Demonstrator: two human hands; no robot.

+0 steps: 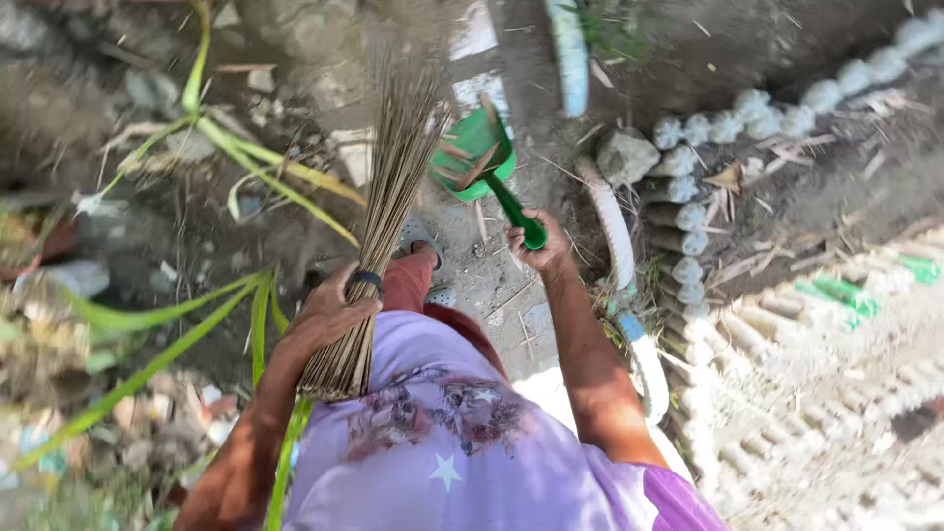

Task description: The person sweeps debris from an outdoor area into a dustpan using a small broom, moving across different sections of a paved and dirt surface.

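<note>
- The stick broom point(388, 211) is stretching from the lilac shirt point(462, 433) out over the dirt ground point(492, 275), bristle tips fanning out up top.
- The green dustpan point(479, 152) is tilting just right of those tips, dry leaves lying inside.
- The left hand point(329, 313) is clenching the broom's bound lower end.
- The right hand point(538, 246) is gripping the dustpan's handle tight.
- Upturned bottles point(688, 211) are edging the path at right.

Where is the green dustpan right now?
In the head view, the dustpan is top centre, held by the right hand, just right of the broom.
</note>
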